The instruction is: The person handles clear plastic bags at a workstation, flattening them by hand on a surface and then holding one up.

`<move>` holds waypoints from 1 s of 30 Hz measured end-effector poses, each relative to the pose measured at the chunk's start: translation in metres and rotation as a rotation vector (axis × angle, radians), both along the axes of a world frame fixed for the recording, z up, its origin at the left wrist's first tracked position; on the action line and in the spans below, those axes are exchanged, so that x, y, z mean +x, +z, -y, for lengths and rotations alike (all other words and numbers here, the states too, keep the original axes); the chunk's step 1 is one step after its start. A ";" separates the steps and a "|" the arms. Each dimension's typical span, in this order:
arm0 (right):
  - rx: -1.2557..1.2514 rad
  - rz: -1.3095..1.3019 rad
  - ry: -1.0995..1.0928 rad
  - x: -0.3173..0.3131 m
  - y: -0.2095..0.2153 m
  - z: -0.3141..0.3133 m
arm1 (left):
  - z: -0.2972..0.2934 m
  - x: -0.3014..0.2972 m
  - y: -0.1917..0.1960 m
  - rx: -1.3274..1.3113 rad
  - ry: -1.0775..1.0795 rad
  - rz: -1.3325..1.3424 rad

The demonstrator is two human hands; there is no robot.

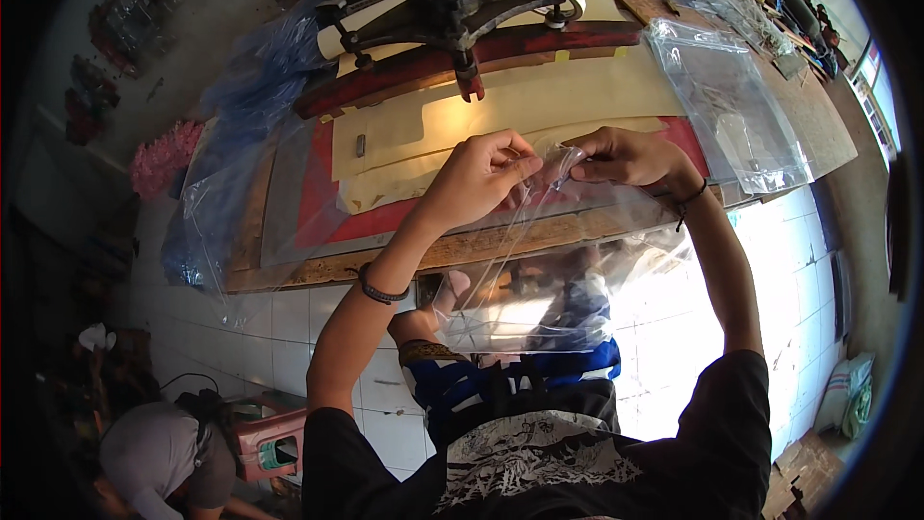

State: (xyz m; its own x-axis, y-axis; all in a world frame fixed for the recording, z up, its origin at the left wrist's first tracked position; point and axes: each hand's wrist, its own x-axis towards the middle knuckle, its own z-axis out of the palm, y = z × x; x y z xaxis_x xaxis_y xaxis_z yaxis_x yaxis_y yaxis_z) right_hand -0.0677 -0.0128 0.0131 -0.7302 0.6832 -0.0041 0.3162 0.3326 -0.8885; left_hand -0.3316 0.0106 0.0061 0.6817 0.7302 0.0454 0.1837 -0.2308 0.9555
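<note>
A clear plastic bag (520,294) hangs from my two hands over the table's front edge and down above my lap. My left hand (481,178) pinches its upper edge between thumb and fingers. Close beside it, my right hand (626,156) grips a gathered, crumpled part of the same plastic. Behind my hands lies a cream sheet (404,140) on a red mat (318,195). A small grey metal piece (361,145) rests on the sheet's left part.
Above the table stands a dark metal press (452,19) with a red bar (568,36). Clear plastic bags (736,106) lie at the right, and a bluish plastic heap (265,67) lies left. A person (159,453) crouches by a pink stool (272,443) at lower left.
</note>
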 end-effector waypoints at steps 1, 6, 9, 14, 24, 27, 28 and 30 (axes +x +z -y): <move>0.012 0.012 0.020 0.001 -0.003 -0.002 | 0.001 0.000 -0.002 -0.048 -0.012 0.039; 0.046 0.020 0.022 0.006 -0.010 0.000 | 0.013 0.010 0.009 0.012 -0.075 0.100; 0.031 0.006 0.024 0.001 -0.002 0.004 | 0.012 0.012 0.012 0.099 -0.124 0.012; 0.016 0.069 -0.039 0.003 -0.008 0.005 | 0.012 0.010 0.037 0.178 -0.099 -0.224; -0.158 -0.023 -0.076 -0.007 0.006 0.013 | 0.023 0.008 0.024 0.480 -0.119 -0.243; 0.008 0.055 -0.045 -0.008 0.003 0.010 | 0.038 0.001 0.016 0.517 -0.035 -0.135; 0.008 0.123 -0.067 -0.016 0.007 0.015 | 0.042 -0.003 0.012 0.500 -0.012 -0.114; 0.027 0.249 -0.112 -0.032 0.022 0.031 | 0.055 -0.017 0.005 0.498 0.033 -0.049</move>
